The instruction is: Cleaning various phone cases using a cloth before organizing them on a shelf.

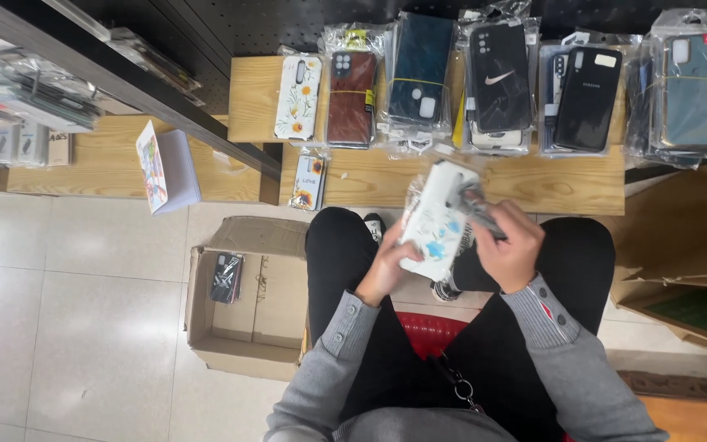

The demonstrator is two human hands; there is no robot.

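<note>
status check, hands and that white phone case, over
Left hand and right hand both gripping white phone case in its clear sleeve, above lap. Nothing blocking.

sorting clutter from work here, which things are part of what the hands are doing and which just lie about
In hand:
- left hand and right hand holding a white flowered phone case in clear wrap

Lying about:
- stacks of bagged phone cases on the wooden shelf
- cardboard box with one dark case
- open booklet

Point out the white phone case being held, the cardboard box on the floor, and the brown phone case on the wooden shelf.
white phone case (437, 219), head view, on its flowered back.
cardboard box (281, 288), head view, on its bare inner bottom.
brown phone case (351, 100), head view, middle of its back.
</note>
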